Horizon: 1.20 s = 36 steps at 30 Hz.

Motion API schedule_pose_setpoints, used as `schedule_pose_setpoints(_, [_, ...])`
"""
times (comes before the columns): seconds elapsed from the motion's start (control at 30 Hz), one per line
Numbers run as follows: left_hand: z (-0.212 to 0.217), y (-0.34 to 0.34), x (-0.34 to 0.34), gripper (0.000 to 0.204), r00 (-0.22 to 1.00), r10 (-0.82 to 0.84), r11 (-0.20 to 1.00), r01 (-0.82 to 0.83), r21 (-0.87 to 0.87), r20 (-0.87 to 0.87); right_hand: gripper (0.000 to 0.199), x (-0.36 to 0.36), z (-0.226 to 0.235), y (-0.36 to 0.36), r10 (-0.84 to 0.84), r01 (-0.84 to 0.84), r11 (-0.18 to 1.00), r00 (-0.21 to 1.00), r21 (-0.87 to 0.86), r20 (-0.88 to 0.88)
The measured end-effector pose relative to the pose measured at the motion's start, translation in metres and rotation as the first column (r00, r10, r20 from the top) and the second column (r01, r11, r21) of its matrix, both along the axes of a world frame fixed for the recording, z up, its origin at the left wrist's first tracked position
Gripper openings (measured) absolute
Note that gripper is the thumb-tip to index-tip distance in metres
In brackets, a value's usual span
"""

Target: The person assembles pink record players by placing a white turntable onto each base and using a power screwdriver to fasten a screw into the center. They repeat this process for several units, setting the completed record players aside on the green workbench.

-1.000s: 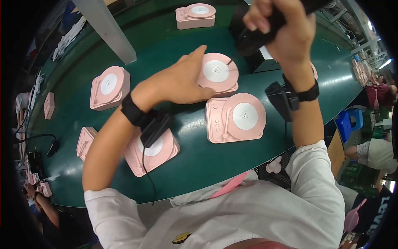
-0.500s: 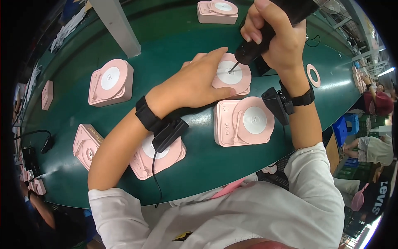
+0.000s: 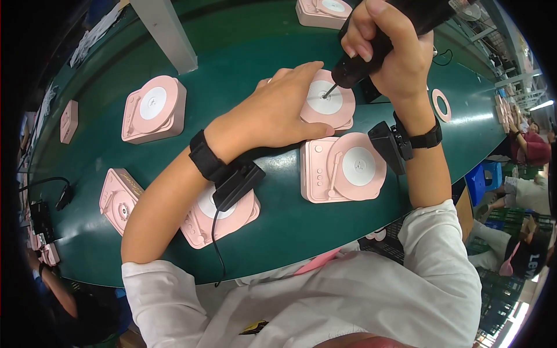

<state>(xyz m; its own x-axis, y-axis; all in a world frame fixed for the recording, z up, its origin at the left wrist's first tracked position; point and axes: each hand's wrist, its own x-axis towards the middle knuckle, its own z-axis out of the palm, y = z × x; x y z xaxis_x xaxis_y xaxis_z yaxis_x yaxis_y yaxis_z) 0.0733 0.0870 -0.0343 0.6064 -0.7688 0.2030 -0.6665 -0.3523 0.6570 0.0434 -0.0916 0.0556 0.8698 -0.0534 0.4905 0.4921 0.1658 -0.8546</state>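
Note:
My right hand (image 3: 400, 52) is wrapped around a black electric screwdriver (image 3: 354, 68), which slants down to the left. Its thin bit meets the middle of the white disc on a pink mini record player (image 3: 343, 108). Across the left part of that player lies my left hand (image 3: 272, 113), thumb on the near edge and fingers over the far side, gripping it; the hand covers much of its body. Just nearer to me sits another pink record player (image 3: 316, 168) with its tonearm showing. A further one (image 3: 235, 217) is partly hidden under my left forearm.
More pink players stand at the left (image 3: 154, 110), far left (image 3: 69, 122) and top (image 3: 325, 13). An open pink player body (image 3: 119, 200) shows its bare spindle. A pink ring (image 3: 441, 105) lies at the right. A grey post (image 3: 168, 37) rises behind the green table (image 3: 278, 232). Other people work nearby.
The whole view has shifted slightly. Both hands keep their hold, and the screwdriver bit stays at the disc's centre.

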Motion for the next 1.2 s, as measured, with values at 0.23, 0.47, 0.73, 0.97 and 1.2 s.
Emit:
schedule_pose_setpoints(0.23, [0.014, -0.010, -0.001, 0.102, 1.000, -0.019, 0.998, 0.019, 0.059, 0.003, 0.024, 0.001, 0.006, -0.004, -0.016, 0.017, 0.998, 1.000, -0.067, 0.018])
schedule_pose_setpoints(0.47, [0.030, -0.012, 0.012, 0.102, 1.000, 0.000, 0.987, 0.001, 0.158, -0.007, 0.028, -0.023, 0.030, -0.017, -0.175, 0.181, 0.980, 0.982, -0.086, 0.073])
schedule_pose_setpoints(0.73, [0.035, -0.020, 0.029, 0.069, 0.879, 0.192, 0.977, -0.212, -0.002, 0.437, 0.025, -0.024, 0.055, -0.118, -0.465, 0.503, 0.862, 0.833, -0.060, 0.299])
schedule_pose_setpoints(0.97, [0.051, -0.032, -0.099, 0.073, 0.983, -0.147, 0.979, 0.129, 0.159, 0.110, 0.025, -0.015, 0.037, -0.141, -0.463, 0.472, 0.881, 0.874, -0.027, 0.145])
schedule_pose_setpoints(1.2, [0.035, -0.025, -0.090, 0.086, 0.982, -0.142, 0.982, 0.124, 0.145, 0.124, 0.024, -0.029, 0.041, -0.131, -0.372, 0.370, 0.921, 0.928, -0.122, 0.007])
